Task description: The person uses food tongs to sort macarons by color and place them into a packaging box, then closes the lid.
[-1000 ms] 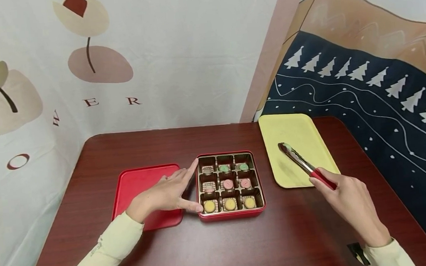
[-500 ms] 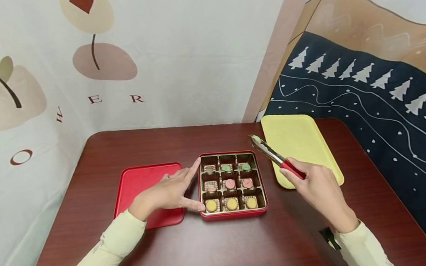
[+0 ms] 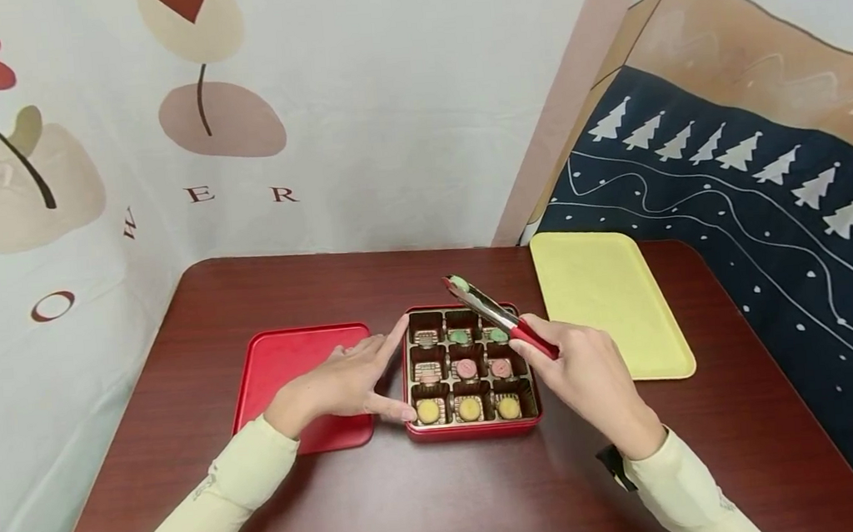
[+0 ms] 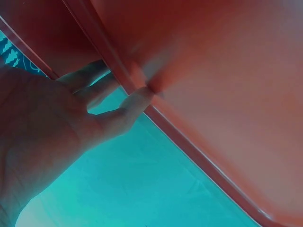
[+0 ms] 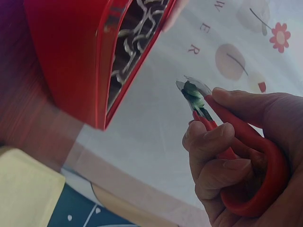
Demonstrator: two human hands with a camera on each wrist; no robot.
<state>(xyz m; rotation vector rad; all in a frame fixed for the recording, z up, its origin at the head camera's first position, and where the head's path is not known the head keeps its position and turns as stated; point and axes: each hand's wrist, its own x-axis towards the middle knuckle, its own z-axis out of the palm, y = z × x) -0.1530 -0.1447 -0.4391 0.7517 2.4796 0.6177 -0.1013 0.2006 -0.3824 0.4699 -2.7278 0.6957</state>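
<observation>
while pinched in red-handled tongs (image 3: 502,320) gripped by right hand (image 3: 589,378) above red sweets tin (image 3: 473,426), green sweet (image 3: 460,283) seems small, fragile: take gently by sides. left hand (image 3: 334,386) fingers straight, bracing tin.

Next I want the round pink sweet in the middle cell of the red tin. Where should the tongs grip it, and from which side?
Judging by the head view, come straight down from above: the round pink sweet sits low in the red tin, walled on every side. Set the tips of the red-handled tongs, held by the right hand, across its round edge.
</observation>
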